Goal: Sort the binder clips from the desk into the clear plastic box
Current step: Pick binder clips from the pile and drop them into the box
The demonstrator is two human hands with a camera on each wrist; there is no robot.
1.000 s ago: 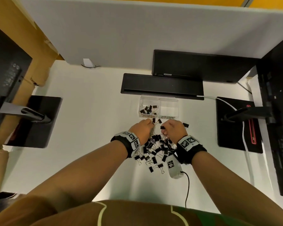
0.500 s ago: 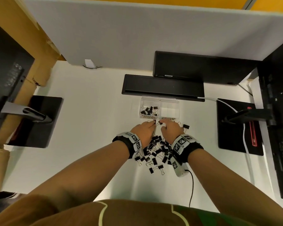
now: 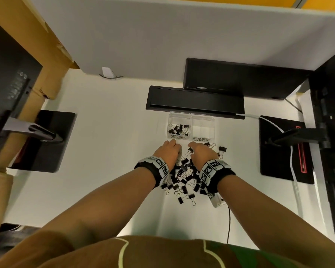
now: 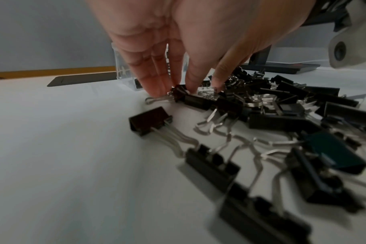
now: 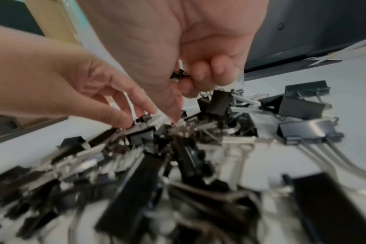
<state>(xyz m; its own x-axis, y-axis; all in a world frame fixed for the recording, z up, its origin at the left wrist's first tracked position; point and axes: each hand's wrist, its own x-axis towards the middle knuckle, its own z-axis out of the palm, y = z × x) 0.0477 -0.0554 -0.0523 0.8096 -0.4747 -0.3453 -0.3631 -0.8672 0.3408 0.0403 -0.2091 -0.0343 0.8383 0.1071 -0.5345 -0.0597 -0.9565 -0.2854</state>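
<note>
A heap of black binder clips (image 3: 184, 176) lies on the white desk in front of a clear two-compartment box (image 3: 190, 118). Its left compartment holds several small clips (image 3: 179, 128); the right one looks bare. My left hand (image 3: 168, 151) reaches down at the heap's far edge, and in the left wrist view its fingertips (image 4: 157, 89) pinch a small clip (image 4: 179, 93). My right hand (image 3: 201, 153) hovers beside it; the right wrist view shows its curled fingers (image 5: 201, 72) holding small clips (image 5: 179, 75) against the palm while its thumb dips into the heap (image 5: 178, 148).
A long black bar (image 3: 195, 102) lies just behind the box. Black monitor bases sit at the left (image 3: 41, 142) and right (image 3: 284, 149), with a white cable (image 3: 292, 161) over the right one. A loose medium clip (image 3: 222, 148) lies right of my right hand.
Both hands stay at the heap's far edge by the box. The right wrist has shifted slightly left and the left fingers have dropped onto a clip.
</note>
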